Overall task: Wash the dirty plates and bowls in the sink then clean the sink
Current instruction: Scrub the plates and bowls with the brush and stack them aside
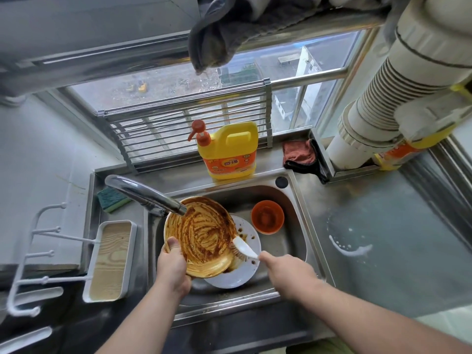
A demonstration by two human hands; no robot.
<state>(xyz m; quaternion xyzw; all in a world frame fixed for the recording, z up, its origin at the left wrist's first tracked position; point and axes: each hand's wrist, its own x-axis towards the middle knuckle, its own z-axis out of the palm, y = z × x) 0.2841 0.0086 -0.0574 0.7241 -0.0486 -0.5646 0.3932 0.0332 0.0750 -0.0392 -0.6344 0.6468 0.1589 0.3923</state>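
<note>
My left hand grips the near-left rim of a yellow plate smeared with brown sauce, tilted over the steel sink under the faucet. My right hand holds the handle of a white dish brush, whose bristles touch the plate's right edge. Under the yellow plate lies a white plate with brown spots. A small orange bowl with red residue sits at the back of the sink.
A yellow detergent bottle with an orange pump stands behind the sink. A green sponge lies at the back left, a pink cloth at the back right. A white rack tray sits left. Soap foam marks the right counter.
</note>
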